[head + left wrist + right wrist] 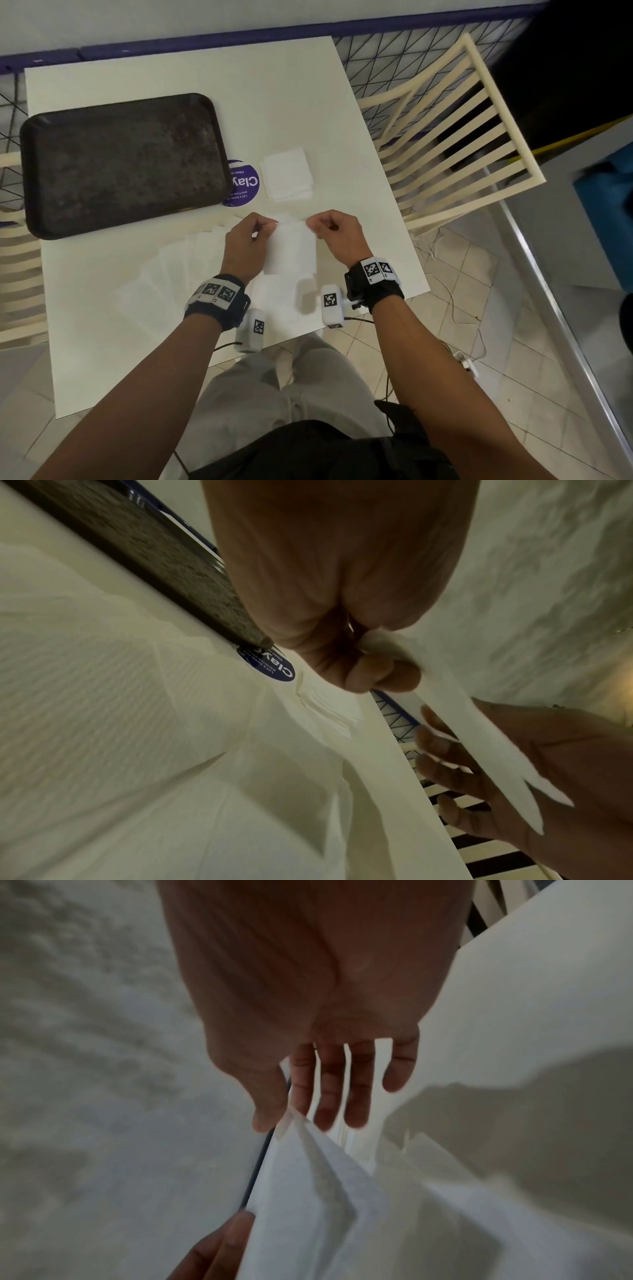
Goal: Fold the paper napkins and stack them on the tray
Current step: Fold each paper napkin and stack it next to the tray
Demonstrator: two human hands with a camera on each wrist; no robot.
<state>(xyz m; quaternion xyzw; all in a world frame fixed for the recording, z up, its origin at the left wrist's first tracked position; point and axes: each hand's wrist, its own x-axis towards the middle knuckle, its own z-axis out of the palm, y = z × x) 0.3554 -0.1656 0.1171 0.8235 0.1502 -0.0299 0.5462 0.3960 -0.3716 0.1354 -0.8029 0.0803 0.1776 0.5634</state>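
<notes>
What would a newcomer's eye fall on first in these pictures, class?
First, the napkin held up near the middle of the table, pinched at its top corners by the left hand and the right hand. Next, the dark tray at the left, with a small stack of folded napkins to its right.

Both forearms are extended forward and slightly inward, with a dark strap carrying coded markers worn on each wrist. The left hand (247,244) is held knuckles up, and its thumb and curled fingers (380,676) are pinched together on the napkin (291,248) at one upper corner. The right hand (337,233) is raised level with it (the two hands near each other, not touching), the opposite corner being pinched between thumb and forefinger while the remaining fingers (356,1096) are left nearly straight and spread.
</notes>
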